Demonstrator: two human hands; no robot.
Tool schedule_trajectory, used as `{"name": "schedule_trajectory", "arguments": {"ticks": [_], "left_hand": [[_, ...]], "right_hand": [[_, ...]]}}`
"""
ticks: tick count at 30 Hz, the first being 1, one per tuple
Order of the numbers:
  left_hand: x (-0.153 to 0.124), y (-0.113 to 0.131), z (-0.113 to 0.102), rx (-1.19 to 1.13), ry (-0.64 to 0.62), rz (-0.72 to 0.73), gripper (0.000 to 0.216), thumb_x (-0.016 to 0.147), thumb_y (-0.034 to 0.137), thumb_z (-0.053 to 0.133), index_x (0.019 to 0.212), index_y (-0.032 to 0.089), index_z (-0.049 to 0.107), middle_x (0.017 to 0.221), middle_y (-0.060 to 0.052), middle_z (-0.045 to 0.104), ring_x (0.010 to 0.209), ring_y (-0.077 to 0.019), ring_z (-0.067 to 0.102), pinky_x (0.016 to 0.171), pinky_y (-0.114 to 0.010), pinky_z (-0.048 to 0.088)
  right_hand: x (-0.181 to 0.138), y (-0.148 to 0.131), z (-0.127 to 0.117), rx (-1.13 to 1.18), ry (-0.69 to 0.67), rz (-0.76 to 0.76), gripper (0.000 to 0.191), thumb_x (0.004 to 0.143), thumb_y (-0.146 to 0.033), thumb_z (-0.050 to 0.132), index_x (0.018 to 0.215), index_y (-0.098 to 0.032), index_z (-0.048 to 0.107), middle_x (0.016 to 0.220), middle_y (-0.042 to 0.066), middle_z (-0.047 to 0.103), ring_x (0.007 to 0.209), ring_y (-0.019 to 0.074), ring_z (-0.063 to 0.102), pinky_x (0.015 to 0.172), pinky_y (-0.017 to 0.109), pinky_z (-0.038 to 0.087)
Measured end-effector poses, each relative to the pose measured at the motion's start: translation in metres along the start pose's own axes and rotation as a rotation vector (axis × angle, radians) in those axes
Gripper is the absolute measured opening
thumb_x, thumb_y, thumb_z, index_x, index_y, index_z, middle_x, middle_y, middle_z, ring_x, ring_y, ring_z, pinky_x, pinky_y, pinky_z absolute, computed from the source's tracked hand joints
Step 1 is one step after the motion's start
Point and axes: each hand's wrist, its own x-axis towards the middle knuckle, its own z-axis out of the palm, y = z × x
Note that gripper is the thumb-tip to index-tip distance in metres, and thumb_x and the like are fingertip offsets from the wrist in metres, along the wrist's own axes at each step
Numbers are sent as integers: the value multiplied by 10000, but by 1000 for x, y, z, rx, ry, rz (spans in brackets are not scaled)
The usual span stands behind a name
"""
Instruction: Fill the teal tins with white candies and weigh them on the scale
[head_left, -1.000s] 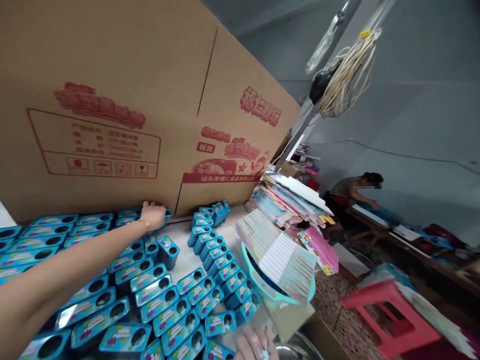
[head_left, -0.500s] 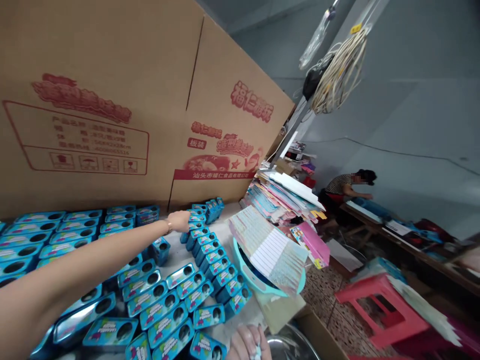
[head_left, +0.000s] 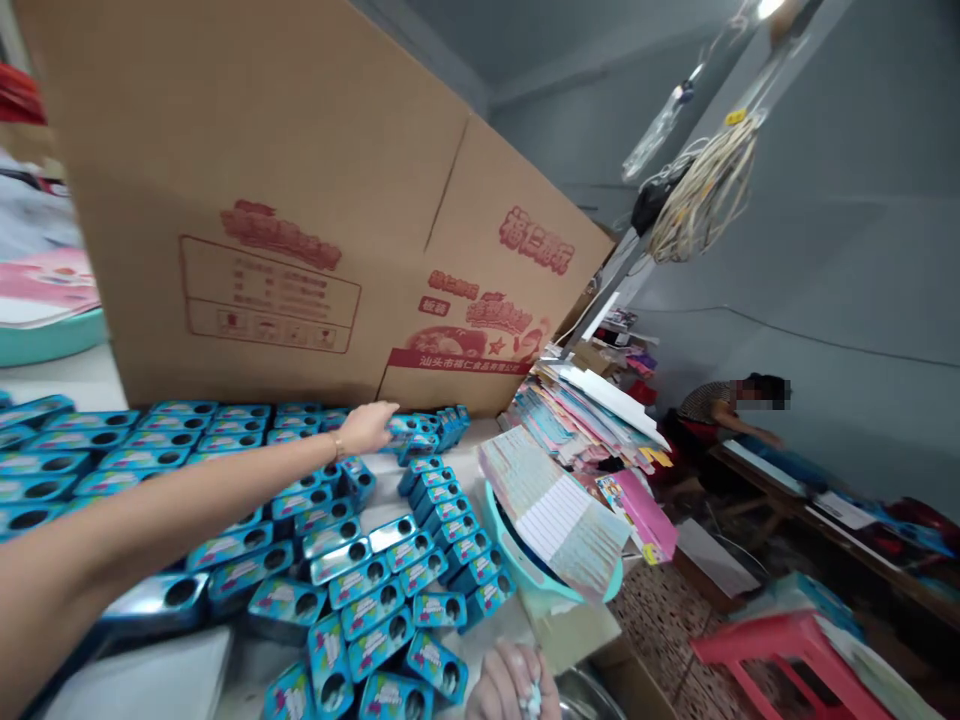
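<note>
My left hand (head_left: 367, 427) stretches far across the table, its fingers bent against a small group of blue tins (head_left: 409, 432) near the cardboard box. The fingertips are partly hidden behind the tins. Each tin is a small blue box with a printed label and a dark round hole in its top. At the bottom, my right hand (head_left: 510, 682) is closed around small pale white-blue pieces (head_left: 532, 702), beside a shiny metal bowl (head_left: 589, 695). Rows of more blue tins (head_left: 375, 605) stand between and under my arms.
A tall cardboard box (head_left: 285, 200) stands behind the tins. At right, a turquoise basin (head_left: 525, 565) carries a patterned sheet of card (head_left: 559, 510), with stacked cards (head_left: 592, 410) behind it. A red stool (head_left: 795, 665) stands on the floor. Farther back, a person (head_left: 720, 405) leans over another table.
The view has swung left. The tins at my left hand now sit apart from the row in front, towards the box. My right hand stays closed near the bowl.
</note>
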Motion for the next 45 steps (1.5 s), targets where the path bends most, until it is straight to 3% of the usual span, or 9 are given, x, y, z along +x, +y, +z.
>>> {"name": "schedule_trajectory", "arguments": {"ticks": [3,7,10,14,21,26,30,36,45], "left_hand": [[-51,-18,-61,-29,64,29,394,901,333,589,1274,205,581,1267,-81,620,1173,-242,587,1010,-371,459],[-171,-51,-119,-65,44,43,437,831,417,611,1232,243,624,1221,-15,674,1133,-222,618,961,-295,453],[-273,-70,-122,-73,15,4,403,856,372,566,1235,247,619,1201,-20,694,1090,-218,629,922,-337,475],[-358,-84,-77,-50,53,-90,369,813,283,613,1179,267,658,1103,-32,714,1033,-244,627,916,-394,466],[-371,-77,-14,-119,56,-112,358,825,248,613,1181,251,654,1031,-74,682,984,-257,591,881,-391,461],[-386,-82,-30,-95,159,-113,769,785,322,690,1476,224,367,1386,-115,540,1253,-310,479,1053,-426,414],[-416,-101,-48,-162,233,-186,817,858,516,611,1539,343,194,1463,-74,466,1334,-316,429,1098,-469,401],[-439,-114,-56,-195,264,-244,788,840,598,581,1523,388,249,1423,-37,537,1252,-326,544,1003,-461,502],[-417,-106,-48,-278,142,-163,681,884,518,590,1492,369,321,1452,-37,509,1320,-285,497,1081,-422,451]], "right_hand": [[-15,8,32,71,64,-1,274,927,-279,589,676,-196,516,591,-105,335,416,51,95,353,192,149],[-27,29,77,190,191,-33,289,982,-250,467,699,-192,474,606,-85,422,429,46,237,381,175,213],[-30,52,103,185,228,8,305,1001,-225,391,704,-196,452,589,-84,421,422,46,275,382,169,228],[-26,88,123,111,184,113,301,996,-215,383,700,-199,431,580,-85,418,422,48,293,383,157,238],[-16,145,135,6,122,286,256,948,-209,487,705,-203,408,608,-93,412,421,32,277,384,137,241],[-12,172,133,-35,166,348,239,894,-232,582,735,-211,406,623,-97,404,455,34,323,398,121,263],[-3,189,129,-48,213,364,225,868,-249,610,763,-215,413,644,-89,426,490,40,367,408,122,265],[17,208,128,-69,222,370,216,868,-292,599,766,-218,423,626,-95,427,447,38,325,390,143,232],[28,225,136,-30,259,372,225,924,-302,498,730,-210,431,600,-85,423,419,41,318,362,156,202]]}}
